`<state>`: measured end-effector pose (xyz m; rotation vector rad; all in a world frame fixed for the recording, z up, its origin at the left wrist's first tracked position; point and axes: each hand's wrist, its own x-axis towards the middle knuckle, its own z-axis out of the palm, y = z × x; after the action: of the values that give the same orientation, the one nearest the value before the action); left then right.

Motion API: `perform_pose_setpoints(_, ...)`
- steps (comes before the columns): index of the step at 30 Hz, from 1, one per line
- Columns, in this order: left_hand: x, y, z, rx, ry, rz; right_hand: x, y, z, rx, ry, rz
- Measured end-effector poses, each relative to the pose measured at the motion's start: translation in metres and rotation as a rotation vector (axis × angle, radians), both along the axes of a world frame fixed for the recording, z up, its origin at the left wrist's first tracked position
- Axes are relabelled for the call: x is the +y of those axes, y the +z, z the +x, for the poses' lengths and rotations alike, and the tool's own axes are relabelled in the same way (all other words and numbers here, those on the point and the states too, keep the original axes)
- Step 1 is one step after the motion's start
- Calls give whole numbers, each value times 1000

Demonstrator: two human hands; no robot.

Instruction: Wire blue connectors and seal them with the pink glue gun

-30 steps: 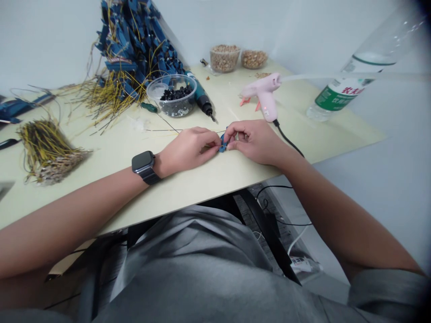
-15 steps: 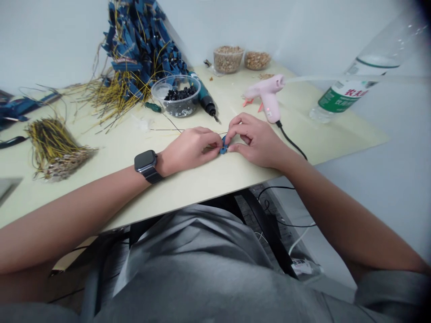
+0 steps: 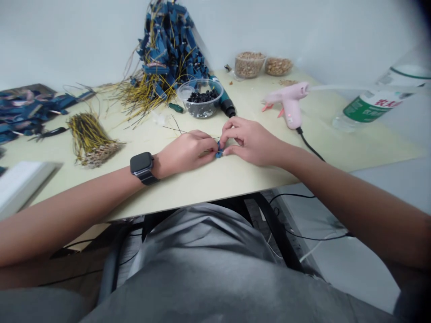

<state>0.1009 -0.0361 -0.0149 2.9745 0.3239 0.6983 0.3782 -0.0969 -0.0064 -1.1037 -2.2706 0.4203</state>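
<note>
Close to the table's front edge, a small blue plastic piece (image 3: 219, 153) shows between my two hands, mostly covered by fingers. My left hand (image 3: 188, 150), with a dark watch on its wrist, pinches it from the left side. From the right, my right hand (image 3: 252, 141) is closed on the same piece with thumb and fingertips. Thin dark wires (image 3: 177, 125) stick out behind my left hand, and a short length of wire passes between the hands. Where the wires join the piece is hidden.
Behind my hands stand a tub of black parts (image 3: 201, 107), a teal power tool (image 3: 225, 99) and a heap of wired blue pieces (image 3: 171, 54). A pink glue gun (image 3: 290, 102) and a large bottle (image 3: 367, 107) are rightward. A yellow-black wire bundle (image 3: 90, 137) lies left.
The view has turned left, so the table's things appear farther right and more blue pieces and a white block show at left. Both hands keep hold of the blue piece.
</note>
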Motion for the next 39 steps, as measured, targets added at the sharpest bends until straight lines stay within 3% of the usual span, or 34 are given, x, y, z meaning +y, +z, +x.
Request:
perform_pose_setpoints(6, 9, -2, -34, 4, 116, -19, 34, 5, -31, -23, 64, -47)
perform_pose_setpoints(10, 17, -4, -42, -18, 147, -27, 48, 1, -39, -5, 62, -59)
perform_pose_setpoints(22, 19, -8, -44, -62, 154, -25, 45, -13, -32, 138, -191, -29)
perform_pose_setpoints(25, 18, -6, -43, -54, 144, -3, 45, -11, -34, 156, -179, -61)
perform_pose_setpoints(32, 18, -5, -39, -46, 123, 20, 41, -11, -40, 105, -6, -152)
perform_pose_setpoints(39, 16, -5, -40, -42, 131, 26, 42, -20, -52, 58, -33, -93)
